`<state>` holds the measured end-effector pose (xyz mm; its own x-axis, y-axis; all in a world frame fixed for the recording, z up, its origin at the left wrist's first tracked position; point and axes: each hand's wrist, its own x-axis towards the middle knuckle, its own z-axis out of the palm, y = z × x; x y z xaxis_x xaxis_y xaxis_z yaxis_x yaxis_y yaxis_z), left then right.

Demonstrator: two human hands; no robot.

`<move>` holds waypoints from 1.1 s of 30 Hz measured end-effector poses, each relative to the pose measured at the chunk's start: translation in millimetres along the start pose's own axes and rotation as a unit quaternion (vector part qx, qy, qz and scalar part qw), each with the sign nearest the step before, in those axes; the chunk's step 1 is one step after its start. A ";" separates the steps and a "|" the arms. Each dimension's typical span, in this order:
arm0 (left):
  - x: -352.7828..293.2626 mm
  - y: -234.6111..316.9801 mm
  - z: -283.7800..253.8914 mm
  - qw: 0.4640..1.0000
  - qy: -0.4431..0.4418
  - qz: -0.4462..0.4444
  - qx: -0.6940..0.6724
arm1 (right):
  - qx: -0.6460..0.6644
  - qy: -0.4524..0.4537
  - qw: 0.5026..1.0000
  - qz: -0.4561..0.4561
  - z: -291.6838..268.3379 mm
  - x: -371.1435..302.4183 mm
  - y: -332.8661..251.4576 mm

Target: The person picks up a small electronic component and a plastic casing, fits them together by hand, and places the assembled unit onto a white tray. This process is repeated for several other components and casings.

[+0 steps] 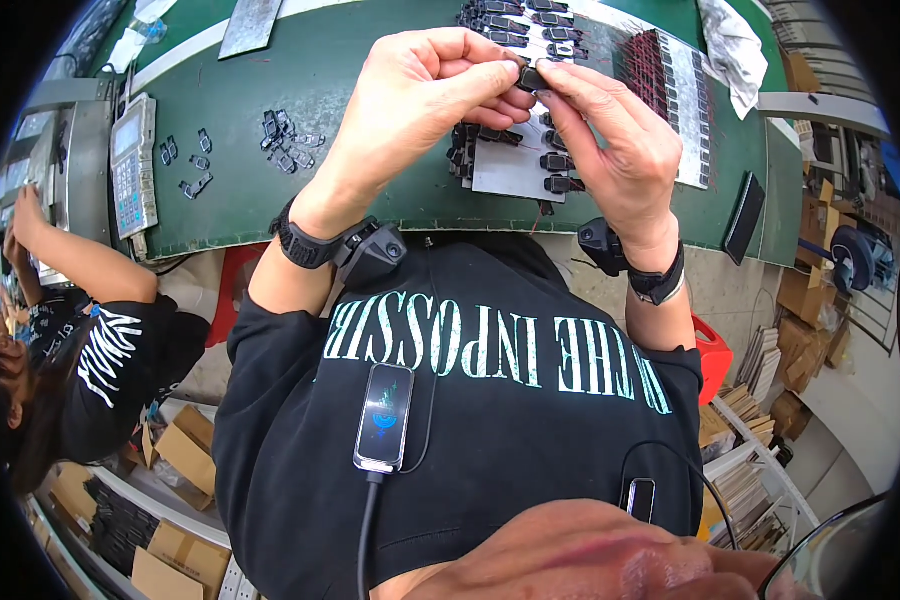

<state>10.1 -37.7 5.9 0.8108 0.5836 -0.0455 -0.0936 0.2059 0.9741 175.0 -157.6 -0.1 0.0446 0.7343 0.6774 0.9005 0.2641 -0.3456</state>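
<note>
A small black rectangular part (pixel 532 78) is pinched between both hands above the green work table (pixel 210 95). My left hand (pixel 435 90) grips its left side with thumb and fingers. On its right side, the thumb and forefinger of my right hand (pixel 615 125) are closed. Below the hands lies a white board (pixel 515 170), with several wired black parts (pixel 558 162) along its edge. Part of that board is covered by my hands. To the left sits a loose pile of similar black parts (pixel 288 140), with a few more (pixel 200 162) scattered beside it.
On the right lies a white sheet (pixel 685 110) with rows of black parts and dark red wires. A black phone-like slab (pixel 743 218), a white cloth (pixel 735 55) and a grey keypad device (pixel 133 170) edge the table. Another person's arm (pixel 90 255) is at left.
</note>
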 end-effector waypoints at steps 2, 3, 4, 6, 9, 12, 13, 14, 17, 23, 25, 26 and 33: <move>-0.5 -1.5 0.6 1.000 -0.002 0.004 0.003 | -0.005 -0.001 1.000 -0.001 -1.5 -0.8 -0.8; -0.6 -2.1 0.8 1.000 -0.003 0.006 0.005 | -0.007 -0.004 1.000 -0.002 -2.2 -1.0 -0.9; -0.5 -2.1 1.1 1.000 -0.004 0.006 0.005 | -0.010 -0.008 1.000 -0.003 -3.2 -1.1 -1.1; -0.3 -2.1 1.3 1.000 -0.009 0.011 0.010 | -0.013 -0.011 1.000 -0.003 -3.9 -1.7 -1.0; 0.6 -2.7 0.9 1.000 -0.011 0.008 0.010 | -0.021 -0.018 1.000 -0.008 -2.9 -2.7 0.0; 2.0 -3.3 -0.3 1.000 -0.010 -0.003 0.006 | -0.024 -0.016 0.999 -0.013 -1.1 -2.3 -0.2; 2.6 -3.2 -1.2 1.000 -0.010 -0.005 0.007 | -0.025 -0.015 0.999 -0.016 -0.3 -1.9 0.0; 3.3 -3.2 -2.3 1.000 -0.010 -0.006 0.009 | -0.024 -0.017 0.999 -0.016 0.7 -1.3 0.7; 5.2 -2.7 -6.3 1.000 -0.008 -0.014 0.007 | -0.024 -0.020 0.999 -0.031 4.4 1.6 3.7; 10.9 -1.3 -12.3 0.999 0.001 -0.031 -0.016 | -0.015 -0.023 1.000 -0.015 12.3 7.2 4.7; 11.1 -2.8 -11.9 1.000 0.006 -0.020 -0.012 | -0.013 -0.027 1.000 -0.006 11.8 9.3 2.4; 10.8 -3.9 -11.6 1.000 0.010 -0.008 -0.007 | -0.013 -0.026 1.000 -0.004 12.1 9.8 2.4; 3.6 -7.9 -7.2 0.999 0.041 0.020 -0.009 | 0.206 -0.074 0.955 0.201 8.4 15.5 -6.4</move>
<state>9.6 -31.6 -3.5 0.7567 0.6533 -0.0248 -0.1366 0.1951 0.9712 166.3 -142.7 7.2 0.2611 0.9004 0.3480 0.5752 0.1444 -0.8052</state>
